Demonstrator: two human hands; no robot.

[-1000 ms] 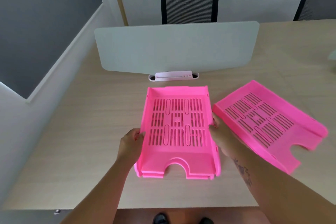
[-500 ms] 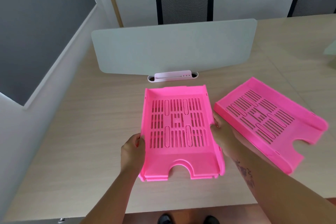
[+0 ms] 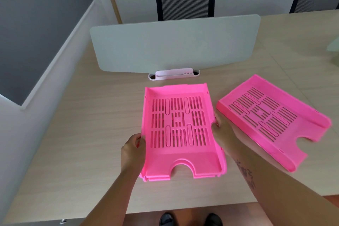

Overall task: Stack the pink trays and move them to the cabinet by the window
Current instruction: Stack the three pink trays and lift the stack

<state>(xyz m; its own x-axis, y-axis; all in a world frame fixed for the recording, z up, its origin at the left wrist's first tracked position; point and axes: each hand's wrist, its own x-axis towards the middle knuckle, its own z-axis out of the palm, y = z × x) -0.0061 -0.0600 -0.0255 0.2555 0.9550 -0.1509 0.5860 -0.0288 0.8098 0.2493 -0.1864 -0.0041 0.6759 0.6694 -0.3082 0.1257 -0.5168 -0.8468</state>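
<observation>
Wall, far left: grey panel in a white frame, no contact with the task items.

Worktop (image 3: 77, 134): pale wood grain, carries everything listed below.

Left hand (image 3: 133, 150): closed on the left wall of the tray stack, thumb on the rim, fingers (image 3: 138, 140) curled down the outside.

Tray stack (image 3: 180, 130): pink slotted trays nested one inside another, lying flat near the front edge of the worktop with the cut-out notch toward the person. The layered edges at the front suggest 2 or 3 trays, though the exact count is hard to read.

Divider screen (image 3: 174, 44): white, upright behind the stack, seated in a small white clip (image 3: 173, 75).

Right hand (image 3: 222, 132): pressed against the right wall of the stack, fingers wrapped round the edge, holding only that stack.

Loose tray (image 3: 269, 119): 1 pink tray, same pattern, lying just beside the right hand and turned at an angle, not yet nested.

Chairs: 2 black mesh backs beyond the worktop. No cabinet or window in view.

Step in hand, as judged: stacking, partly done, with both hands squaring the nested trays. Next move likely calls for freeing 1 hand, turning the loose tray to match the stack's direction, and seating it on top with notches aligned. Only then can the full stack be lifted from both sides and carried off.
</observation>
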